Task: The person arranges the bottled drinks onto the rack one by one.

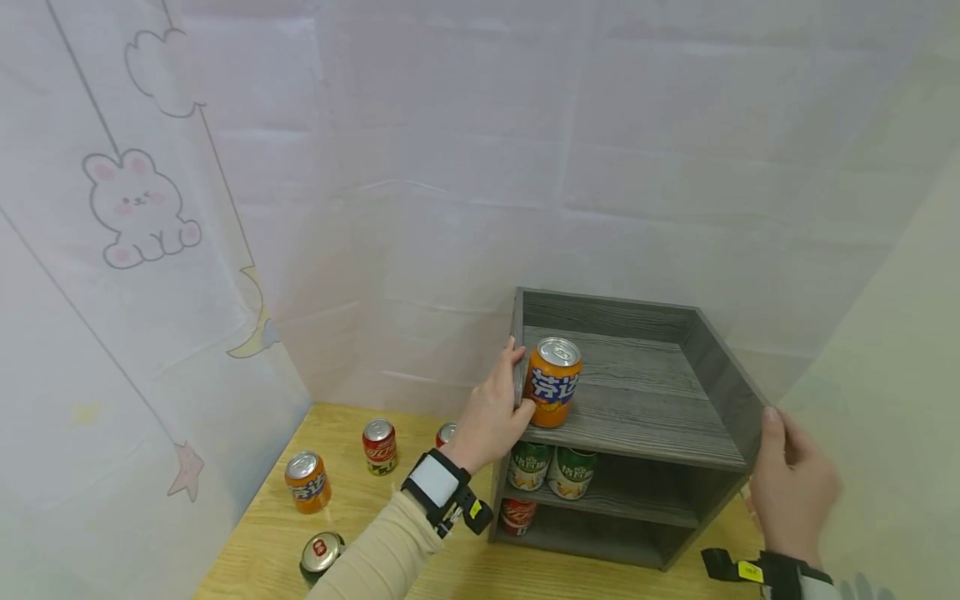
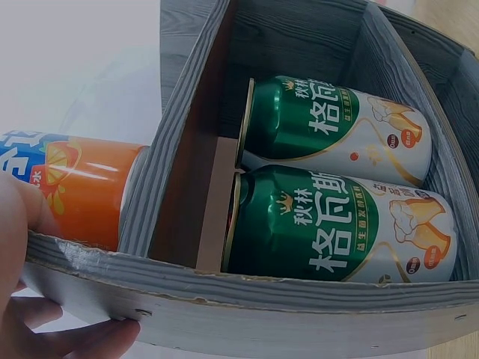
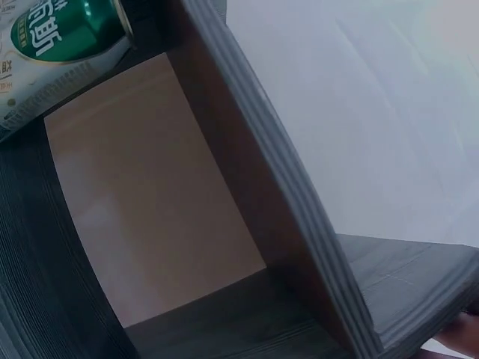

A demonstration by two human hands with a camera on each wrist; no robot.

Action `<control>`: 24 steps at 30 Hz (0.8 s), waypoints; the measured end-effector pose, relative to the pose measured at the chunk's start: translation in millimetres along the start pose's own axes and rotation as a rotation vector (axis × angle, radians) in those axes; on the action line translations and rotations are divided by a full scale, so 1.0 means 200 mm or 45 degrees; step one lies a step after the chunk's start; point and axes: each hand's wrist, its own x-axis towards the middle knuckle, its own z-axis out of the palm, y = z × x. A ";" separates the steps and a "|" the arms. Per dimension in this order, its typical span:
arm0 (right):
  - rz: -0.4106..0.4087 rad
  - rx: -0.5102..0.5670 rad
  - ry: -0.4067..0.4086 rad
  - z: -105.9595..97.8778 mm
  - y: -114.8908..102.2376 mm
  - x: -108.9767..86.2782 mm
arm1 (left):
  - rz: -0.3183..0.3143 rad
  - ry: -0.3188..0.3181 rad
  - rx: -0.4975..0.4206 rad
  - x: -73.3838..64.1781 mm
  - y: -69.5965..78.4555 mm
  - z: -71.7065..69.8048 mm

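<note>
A grey wooden shelf unit stands on the table, its side panels between my two hands. My left hand grips the left panel near its front, fingers outside and thumb inside. That thumb lies against an orange soda can, upright on the top board at the left. On the other side, my right hand holds the right panel at its front corner; some of its fingers are hidden. Two green-and-white cans, one on the left and one on the right, stand on the middle shelf. Below them is a red can.
Left of the unit, the wooden table carries another orange can, a red can, a dark can with a silver lid and a red can partly behind my left hand. A pale curtain hangs behind.
</note>
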 end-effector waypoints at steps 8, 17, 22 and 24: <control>-0.183 -0.102 0.079 0.02 0.05 0.02 | -0.001 0.005 0.006 0.00 0.00 0.01; -0.331 -0.229 0.111 0.03 0.08 0.04 | 0.007 0.002 -0.015 -0.01 -0.01 0.00; -0.349 -0.240 0.102 0.03 0.08 0.03 | -0.014 -0.075 -0.049 -0.03 -0.02 -0.07; -0.355 -0.246 0.102 0.03 0.08 0.03 | -0.037 -0.092 -0.053 -0.05 -0.03 -0.12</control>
